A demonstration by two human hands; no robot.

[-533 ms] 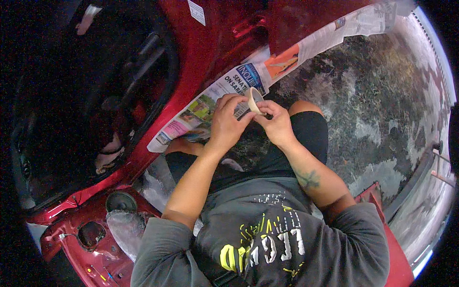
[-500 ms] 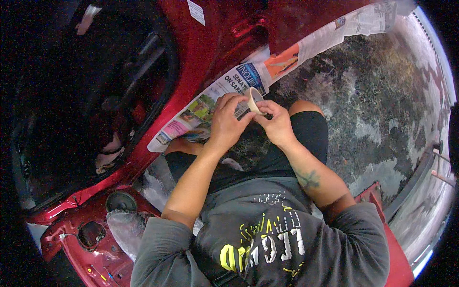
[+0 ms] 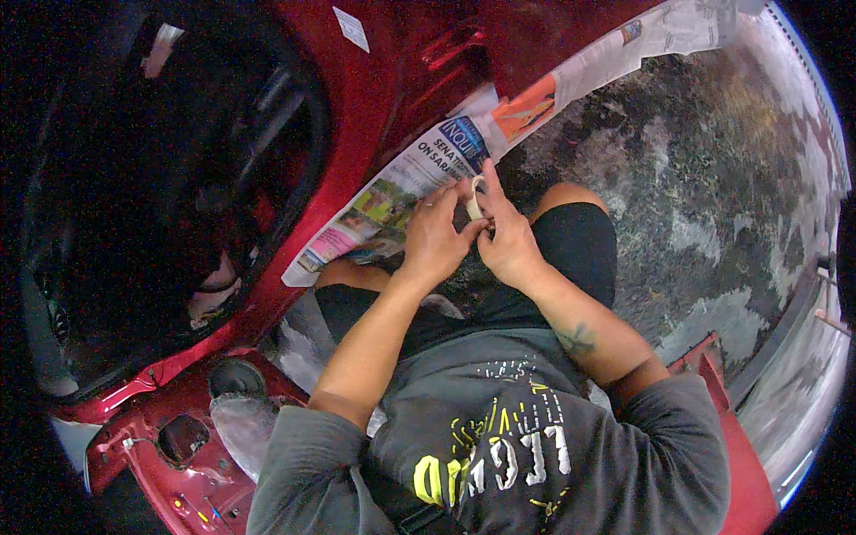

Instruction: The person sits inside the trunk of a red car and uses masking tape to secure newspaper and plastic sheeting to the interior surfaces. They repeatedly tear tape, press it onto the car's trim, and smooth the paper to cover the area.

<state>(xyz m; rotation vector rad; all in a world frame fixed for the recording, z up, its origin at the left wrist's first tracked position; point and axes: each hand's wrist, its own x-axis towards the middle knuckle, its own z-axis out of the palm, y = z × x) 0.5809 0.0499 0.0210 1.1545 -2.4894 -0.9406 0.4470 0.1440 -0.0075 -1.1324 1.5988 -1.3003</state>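
Observation:
My left hand (image 3: 437, 236) and my right hand (image 3: 506, 234) meet in front of me over a roll of cream masking tape (image 3: 473, 199), which both hands grip between the fingers. The roll sits just below a strip of newspaper (image 3: 406, 187) that lies along the lower edge of a red car body (image 3: 392, 80). My right knee in black shorts (image 3: 575, 236) is directly right of the hands.
The open door frame with a dark car interior (image 3: 169, 196) is at the left. A red door panel with round holes (image 3: 178, 437) lies lower left. Mottled, stained concrete floor (image 3: 704, 196) spreads to the right, and a red edge (image 3: 713, 366) sits by my right elbow.
Both hands have stayed together on the tape roll; the fingers shifted slightly around it.

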